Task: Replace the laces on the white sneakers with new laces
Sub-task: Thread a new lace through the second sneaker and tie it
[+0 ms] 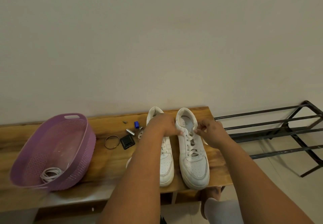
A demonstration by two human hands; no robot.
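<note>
Two white sneakers stand side by side on a wooden bench [97, 160], toes toward me. The right sneaker [193, 160] is laced with a white lace. My left hand [164, 125] pinches the top of that lace at the left eyelets, and its forearm covers much of the left sneaker [167, 167]. My right hand [212, 132] pinches the lace at the right top eyelets. A coil of white laces [50, 174] lies in a purple basket [82, 153] at the left.
Between the basket and the shoes lie a copper bracelet [111, 141], a small black square case [127, 141], a silver cylinder [130, 132] and a blue cap [136, 124]. A black metal rack [279, 132] stands to the right of the bench. A wall rises behind.
</note>
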